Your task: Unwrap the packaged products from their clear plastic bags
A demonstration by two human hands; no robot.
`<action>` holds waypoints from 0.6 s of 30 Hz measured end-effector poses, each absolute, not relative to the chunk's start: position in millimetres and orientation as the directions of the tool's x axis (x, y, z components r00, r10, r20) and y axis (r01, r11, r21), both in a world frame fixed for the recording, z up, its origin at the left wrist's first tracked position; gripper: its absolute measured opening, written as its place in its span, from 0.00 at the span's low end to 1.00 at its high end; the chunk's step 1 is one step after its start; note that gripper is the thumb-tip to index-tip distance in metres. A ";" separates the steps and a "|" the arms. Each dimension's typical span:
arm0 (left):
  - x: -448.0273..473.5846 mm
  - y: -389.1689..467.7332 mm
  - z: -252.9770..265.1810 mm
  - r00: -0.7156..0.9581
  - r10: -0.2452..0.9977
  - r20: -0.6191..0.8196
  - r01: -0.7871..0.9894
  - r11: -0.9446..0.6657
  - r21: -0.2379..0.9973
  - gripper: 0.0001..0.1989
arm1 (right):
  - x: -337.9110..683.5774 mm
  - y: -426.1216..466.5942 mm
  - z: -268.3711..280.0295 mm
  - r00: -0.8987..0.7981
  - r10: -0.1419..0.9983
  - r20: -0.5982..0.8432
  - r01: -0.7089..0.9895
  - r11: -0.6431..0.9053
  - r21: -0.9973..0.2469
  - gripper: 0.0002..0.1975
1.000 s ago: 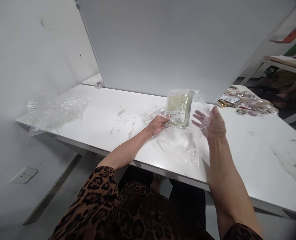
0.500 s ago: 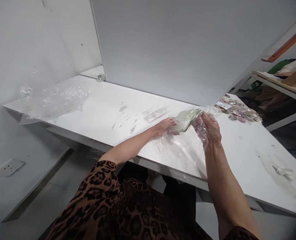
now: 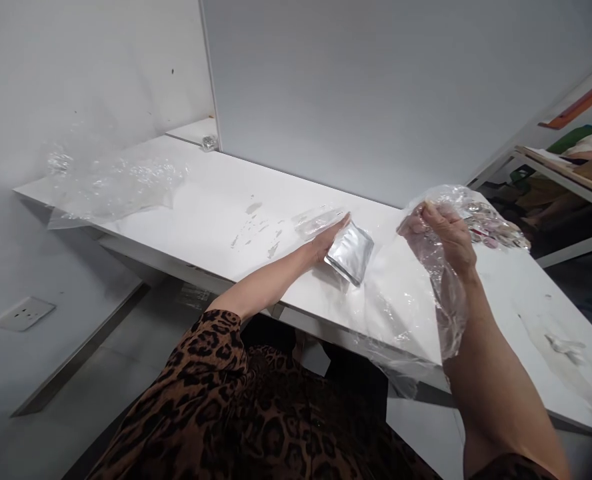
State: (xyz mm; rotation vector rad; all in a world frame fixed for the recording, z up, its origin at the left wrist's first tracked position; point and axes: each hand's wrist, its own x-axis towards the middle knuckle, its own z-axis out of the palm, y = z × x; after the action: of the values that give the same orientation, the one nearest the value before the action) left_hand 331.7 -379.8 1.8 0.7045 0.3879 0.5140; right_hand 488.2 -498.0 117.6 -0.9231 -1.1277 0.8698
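My left hand (image 3: 332, 239) is closed around one side of a silver foil packet (image 3: 352, 252), held just above the white table (image 3: 211, 220). Its shiny face is turned up toward me. Crumpled clear plastic wrap (image 3: 451, 320) is gripped in my right hand (image 3: 443, 233), which is raised to the right. The film hangs along my right forearm, and more of it drapes down over the table's front edge. Behind my left hand lies a flat clear plastic sleeve (image 3: 316, 221).
A big heap of clear plastic (image 3: 111, 183) covers the table's left end. Several small wrapped items (image 3: 501, 230) lie at the back right. A grey panel (image 3: 351, 93) stands along the back edge. Some whitish scrap (image 3: 566, 347) lies at the right.
My hands have moved apart, the right one going right with the plastic wrap. The packet, greenish before, now shows a silver face and is out of the wrap in my left hand.
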 end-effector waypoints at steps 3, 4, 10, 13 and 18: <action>334.1 -377.2 -1.6 0.794 0.572 -0.207 -0.248 0.616 0.748 0.16 | 507.6 -503.5 125.3 0.276 0.872 0.404 -0.042 0.431 -0.901 0.17; 334.5 -376.9 -3.7 0.758 0.614 -0.222 -0.230 0.569 0.789 0.17 | 514.7 -506.4 129.7 0.296 0.855 0.425 -0.023 0.451 -0.892 0.17; 335.0 -383.4 -9.3 0.503 0.857 -0.114 0.034 0.112 0.993 0.43 | 543.9 -529.0 164.3 0.385 0.756 0.529 0.225 0.479 -0.848 0.25; 334.4 -386.7 -6.1 0.465 0.885 0.000 0.184 -0.096 0.978 0.45 | 544.8 -537.5 179.7 0.414 0.719 0.559 0.337 0.449 -0.828 0.28; 332.3 -390.9 -2.7 0.527 0.839 0.133 0.214 -0.282 0.935 0.32 | 549.0 -540.0 199.1 0.406 0.651 0.641 0.383 0.516 -0.766 0.23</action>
State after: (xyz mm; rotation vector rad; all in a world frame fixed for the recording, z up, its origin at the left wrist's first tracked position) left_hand 332.3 -390.9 -2.7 1.7847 0.8792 0.7971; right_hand 549.0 -540.0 199.1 -1.0803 -1.2008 0.2189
